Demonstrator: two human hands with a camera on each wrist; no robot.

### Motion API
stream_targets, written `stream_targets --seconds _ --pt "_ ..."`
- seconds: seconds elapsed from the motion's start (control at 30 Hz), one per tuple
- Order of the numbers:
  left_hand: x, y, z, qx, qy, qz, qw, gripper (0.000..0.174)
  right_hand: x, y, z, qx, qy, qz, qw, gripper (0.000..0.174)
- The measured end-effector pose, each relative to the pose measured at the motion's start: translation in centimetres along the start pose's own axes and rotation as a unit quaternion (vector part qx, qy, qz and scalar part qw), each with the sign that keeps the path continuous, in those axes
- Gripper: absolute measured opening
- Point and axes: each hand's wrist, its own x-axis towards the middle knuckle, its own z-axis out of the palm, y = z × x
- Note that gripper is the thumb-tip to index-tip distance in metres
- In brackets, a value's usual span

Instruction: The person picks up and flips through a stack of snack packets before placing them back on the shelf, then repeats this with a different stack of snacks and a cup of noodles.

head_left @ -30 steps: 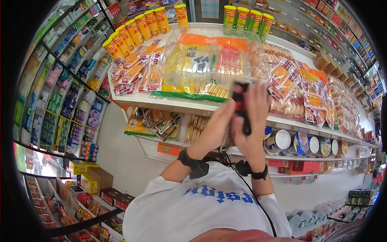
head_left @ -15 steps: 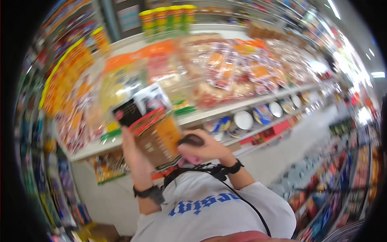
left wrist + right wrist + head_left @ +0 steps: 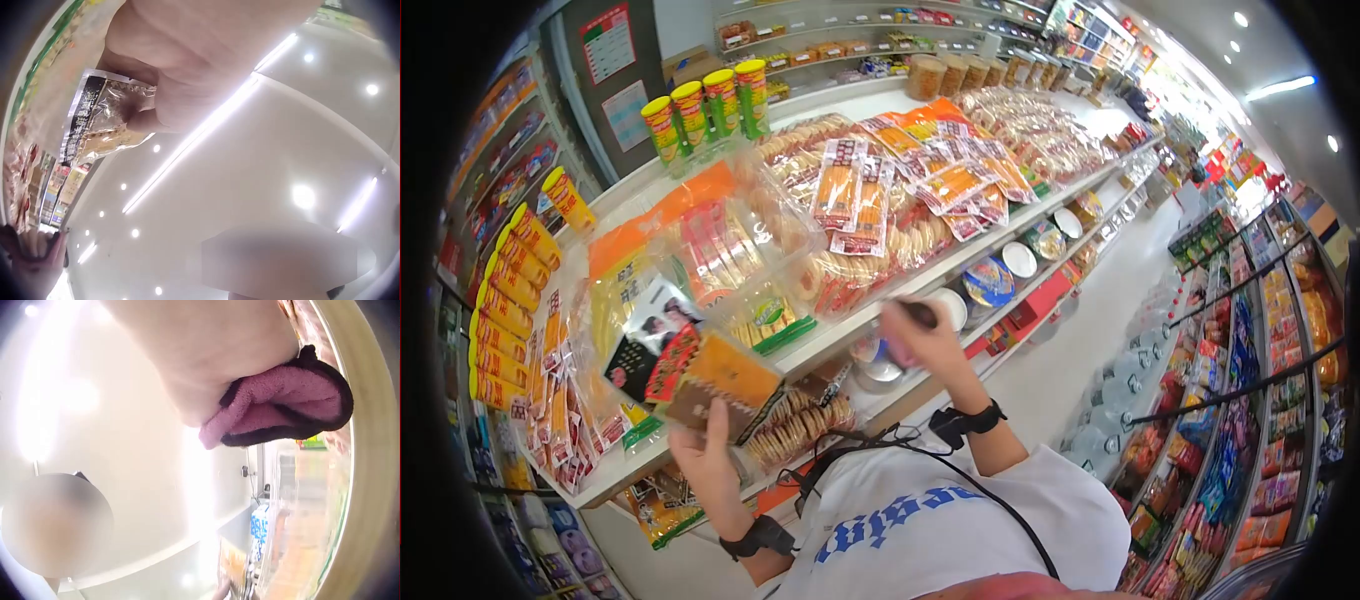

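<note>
My left hand (image 3: 707, 467) pinches the lower edge of a flat snack packet (image 3: 690, 362) with black, white, red and orange areas, held over the shelf's front edge. In the left wrist view the left hand (image 3: 181, 56) has its fingers bent onto the shiny packet (image 3: 103, 119). My right hand (image 3: 925, 345) is apart from it, in front of the shelf, gripping a folded pink cloth with dark edging. That cloth (image 3: 281, 403) hangs out of the right hand (image 3: 219, 344) in the right wrist view.
Large snack bags and a clear plastic tray (image 3: 785, 215) lie on the shelf top (image 3: 840, 335). Yellow cans (image 3: 510, 300) stand at the left, green cans (image 3: 721, 103) at the back. Round tubs (image 3: 988, 282) sit on the lower shelf. Bottles (image 3: 1120, 380) stand on the right.
The view has turned right along the shelf. My hands, close together at first, have moved apart. The packet now rests in the left hand alone, and the right hand has drawn away with the cloth.
</note>
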Motion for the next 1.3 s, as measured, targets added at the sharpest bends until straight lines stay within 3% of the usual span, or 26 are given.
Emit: stream_targets --seconds 0.03,0.07,0.17,0.23,0.27,0.37,0.4,0.5,0.57,0.6,0.63,0.7,0.73,0.83,0.87,0.97,1.1,1.13,1.2,1.23,1.27,1.3 --pt "0.0 0.4 -0.6 -0.027 0.022 0.017 0.999 0.031 0.8 1.2 -1.4 0.042 0.089 0.037 0.994 0.024" --pt "0.1 0.4 -1.7 -0.023 0.033 0.01 0.999 0.037 2.3 3.2 -3.8 0.053 0.104 0.029 0.993 0.031" --pt "-1.0 1.1 -3.0 -0.025 0.081 0.006 0.996 0.042 5.0 2.4 -7.1 0.113 0.089 0.016 0.989 0.041" --pt "-2.1 1.5 -3.2 0.008 0.116 0.0 0.993 0.046 6.3 3.2 -8.2 0.24 0.122 0.015 0.963 0.04" --pt "-2.4 1.6 -3.5 0.015 0.13 -0.012 0.991 0.046 7.5 5.5 -10.3 0.259 0.08 -0.001 0.963 0.04" --pt "-3.6 0.1 -5.2 0.028 0.153 -0.005 0.988 0.047 7.1 3.9 -9.7 0.279 0.046 0.013 0.959 0.043" --pt "-3.9 0.1 -4.8 0.002 0.157 0.02 0.987 0.042 7.9 4.3 -9.5 0.259 0.059 -0.036 0.963 0.045" --pt "-4.7 0.0 -4.6 0.003 0.187 0.028 0.982 0.036 7.5 0.0 -5.4 -0.003 0.104 -0.08 0.991 0.044" --pt "-5.0 0.6 -3.4 -0.014 0.193 0.038 0.98 0.033 10.5 3.3 -6.5 -0.135 0.076 -0.284 0.946 0.045" --pt "-5.0 0.5 -3.4 -0.02 0.192 0.034 0.981 0.033 11.3 3.4 -5.8 -0.126 0.1 -0.303 0.939 0.034" --pt "-5.2 0.4 -3.5 -0.025 0.193 0.031 0.98 0.034 11.7 3.8 -5.5 -0.203 0.112 -0.333 0.914 0.03" --pt "-5.0 0.3 -3.1 -0.023 0.187 0.03 0.982 0.034 13.1 4.3 -4.8 -0.344 0.13 -0.402 0.839 0.022" --pt "-5.0 0.3 -2.7 -0.022 0.181 0.027 0.983 0.034 13.6 5.1 -4.1 -0.322 0.135 -0.406 0.844 0.009" --pt "-5.3 0.5 -2.3 -0.044 0.151 0.007 0.988 0.03 13.0 4.9 -3.9 -0.445 0.178 -0.384 0.789 0.011" --pt "-5.5 0.5 -2.3 -0.038 0.154 0.012 0.987 0.029 13.1 4.9 -4.4 -0.468 0.165 -0.414 0.763 0.014" --pt "-5.8 0.4 -2.1 -0.035 0.156 0.02 0.987 0.027 13.3 6.5 -5.4 -0.389 0.076 -0.324 0.859 0.016" --pt "-6.2 0.0 -2.4 -0.026 0.154 0.017 0.988 0.027 10.2 5.5 -5.4 -0.4 0.056 -0.384 0.83 0.026" --pt "-6.4 -0.2 -2.6 -0.018 0.152 0.017 0.988 0.027 9.1 5.2 -5.6 -0.388 0.014 -0.379 0.84 0.037" --pt "-6.6 -0.1 -2.8 0.0 0.142 0.016 0.99 0.028 7.6 5.4 -6.0 -0.351 -0.006 -0.378 0.857 0.042" --pt "-6.6 0.0 -3.0 0.01 0.144 0.013 0.989 0.029 7.0 5.5 -6.1 -0.333 -0.014 -0.377 0.864 0.045" --pt "-6.6 -0.2 -3.1 0.02 0.143 0.009 0.989 0.029 7.0 5.6 -6.5 -0.365 -0.007 -0.402 0.84 0.05" --pt "-6.6 -0.4 -3.1 0.028 0.141 0.005 0.99 0.03 6.6 5.7 -6.7 -0.363 0.008 -0.372 0.855 0.05"
